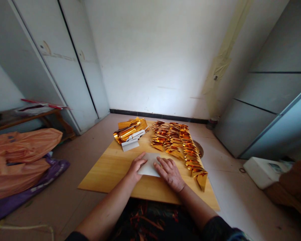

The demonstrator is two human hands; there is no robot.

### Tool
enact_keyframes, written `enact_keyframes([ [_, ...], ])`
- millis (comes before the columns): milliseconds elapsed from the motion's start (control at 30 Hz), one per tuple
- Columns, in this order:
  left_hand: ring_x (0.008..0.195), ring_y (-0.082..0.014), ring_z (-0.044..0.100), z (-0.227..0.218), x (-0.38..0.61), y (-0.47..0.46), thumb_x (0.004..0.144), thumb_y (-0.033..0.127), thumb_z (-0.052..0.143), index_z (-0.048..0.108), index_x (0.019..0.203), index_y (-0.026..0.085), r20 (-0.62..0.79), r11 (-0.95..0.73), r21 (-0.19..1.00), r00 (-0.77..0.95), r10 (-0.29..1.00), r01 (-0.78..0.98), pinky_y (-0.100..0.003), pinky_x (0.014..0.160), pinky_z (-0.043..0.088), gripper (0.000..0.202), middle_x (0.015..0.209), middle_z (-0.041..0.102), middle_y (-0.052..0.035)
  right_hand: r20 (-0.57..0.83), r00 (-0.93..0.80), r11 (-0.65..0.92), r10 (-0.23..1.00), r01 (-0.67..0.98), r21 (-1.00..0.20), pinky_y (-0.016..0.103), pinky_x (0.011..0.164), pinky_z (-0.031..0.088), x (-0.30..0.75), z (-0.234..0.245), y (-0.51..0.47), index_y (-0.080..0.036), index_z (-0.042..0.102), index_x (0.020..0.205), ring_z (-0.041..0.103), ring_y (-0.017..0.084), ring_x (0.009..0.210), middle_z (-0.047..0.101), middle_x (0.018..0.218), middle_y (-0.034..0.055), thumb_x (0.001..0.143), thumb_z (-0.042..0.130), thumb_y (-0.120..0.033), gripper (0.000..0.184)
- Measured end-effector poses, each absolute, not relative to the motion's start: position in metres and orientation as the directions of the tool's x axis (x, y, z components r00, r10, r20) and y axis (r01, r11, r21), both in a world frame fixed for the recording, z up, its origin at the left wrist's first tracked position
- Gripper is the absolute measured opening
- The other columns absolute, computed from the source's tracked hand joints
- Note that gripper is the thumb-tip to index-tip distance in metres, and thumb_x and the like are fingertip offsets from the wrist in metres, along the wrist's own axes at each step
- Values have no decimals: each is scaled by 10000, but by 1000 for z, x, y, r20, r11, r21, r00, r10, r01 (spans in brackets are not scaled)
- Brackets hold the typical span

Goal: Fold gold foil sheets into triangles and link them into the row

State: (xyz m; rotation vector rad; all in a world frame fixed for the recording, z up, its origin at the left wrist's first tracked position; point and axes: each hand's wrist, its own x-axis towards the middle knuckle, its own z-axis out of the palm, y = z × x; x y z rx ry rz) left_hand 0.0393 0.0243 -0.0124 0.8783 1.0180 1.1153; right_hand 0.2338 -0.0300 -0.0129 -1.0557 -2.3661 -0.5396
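Note:
A white sheet of paper (pixel 148 166) lies on a low wooden board (pixel 107 170) in front of me. My left hand (pixel 136 166) rests on the sheet's left edge, fingers bent down onto it. My right hand (pixel 170 172) lies flat on its right part, fingers stretched out. Several folded gold foil pieces (pixel 177 142) lie in rows along the board's right side. A loose pile of gold foil sheets (pixel 130 130), some showing their white backs, sits at the board's far left.
Orange and purple plastic bags (pixel 20 160) lie on the floor at left, under a wooden shelf (pixel 27 117). White cabinet doors stand at left and grey ones at right. A white box (pixel 262 170) sits on the floor at right.

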Motion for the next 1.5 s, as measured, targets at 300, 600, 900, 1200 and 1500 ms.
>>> enact_keyframes([
  [300, 763, -197, 664, -8, 45, 17, 670, 193, 634, 391, 1389, 138, -213, 280, 880, 210, 954, -382, -317, 687, 534, 761, 1058, 680, -100, 637, -460, 585, 619, 811, 18, 422, 949, 370, 233, -14, -19, -207, 391, 1387, 427, 237, 1198, 479, 1358, 150, 914, 366, -118, 482],
  [600, 1295, -275, 408, -24, 25, 32, 595, 100, 582, 632, 1165, 171, 190, -256, 859, 188, 964, 444, -386, 1106, 317, 577, 1373, 490, -79, 455, -719, 798, 526, 602, 30, 345, 857, 428, 234, -11, -35, -214, 622, 1024, 547, 179, 993, 646, 1076, 86, 924, 439, -210, 209],
  [900, 1280, -324, 385, -8, 4, 4, 689, 495, 683, 648, 1161, 241, 278, -603, 552, 554, 785, 577, -475, 1108, 218, 538, 1425, 429, -94, 427, -639, 756, 640, 624, -198, 296, 818, 449, 235, -17, -35, -228, 655, 937, 603, 151, 870, 680, 935, 43, 922, 438, -230, 218],
  [1200, 1310, -371, 319, -10, -15, -5, 532, 701, 694, 559, 1261, 316, 139, -607, 490, 631, 763, 625, -528, 1075, 139, 836, 1434, 416, -107, 354, -553, 656, 754, 620, -430, 275, 757, 441, 237, -11, -24, -220, 676, 948, 629, 162, 773, 701, 831, 52, 930, 418, -294, 269],
  [1500, 937, -240, 598, -14, 2, 23, 833, 388, 526, 711, 959, 213, 201, -415, 620, 377, 904, 666, -356, 893, 389, 283, 940, 699, -86, 128, -174, 216, 976, 794, -568, 195, 585, 370, 216, 7, 2, -212, 652, 846, 594, 128, 659, 678, 744, 11, 892, 456, -299, 219],
])
